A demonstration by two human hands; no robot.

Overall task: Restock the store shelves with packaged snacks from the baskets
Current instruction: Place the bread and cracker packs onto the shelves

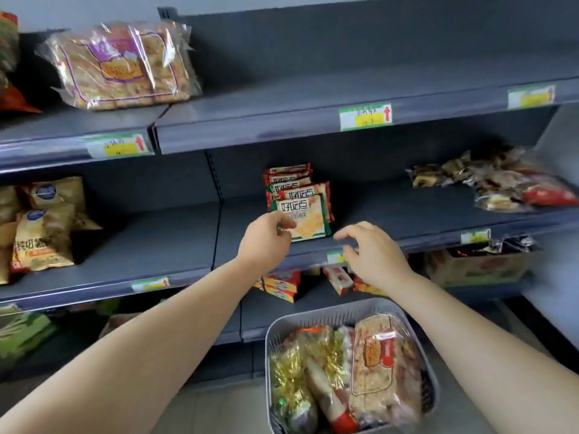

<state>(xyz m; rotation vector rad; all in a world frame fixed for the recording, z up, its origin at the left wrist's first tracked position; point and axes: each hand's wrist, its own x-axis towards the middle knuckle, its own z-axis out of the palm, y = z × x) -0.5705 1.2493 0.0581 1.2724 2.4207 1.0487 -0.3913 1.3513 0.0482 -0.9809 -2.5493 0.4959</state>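
A stack of green-and-red cracker packets (300, 195) leans on the middle shelf (391, 211). My left hand (266, 242) pinches the lower left corner of the front packet (308, 219). My right hand (372, 252) hovers just right of the stack, over the shelf's front lip, fingers loosely curled and holding nothing. On the floor below stands a grey basket (275, 336) holding several snack bags, among them a clear bag of rice cakes (380, 368) and gold-wrapped sweets (294, 371).
A big clear pastry bag (122, 64) lies on the top shelf at left. Yellow chip bags (40, 233) fill the middle shelf's left end, mixed wrapped snacks (501, 180) its right end. Small boxes (282, 285) and a carton (476, 264) sit on the lower shelf.
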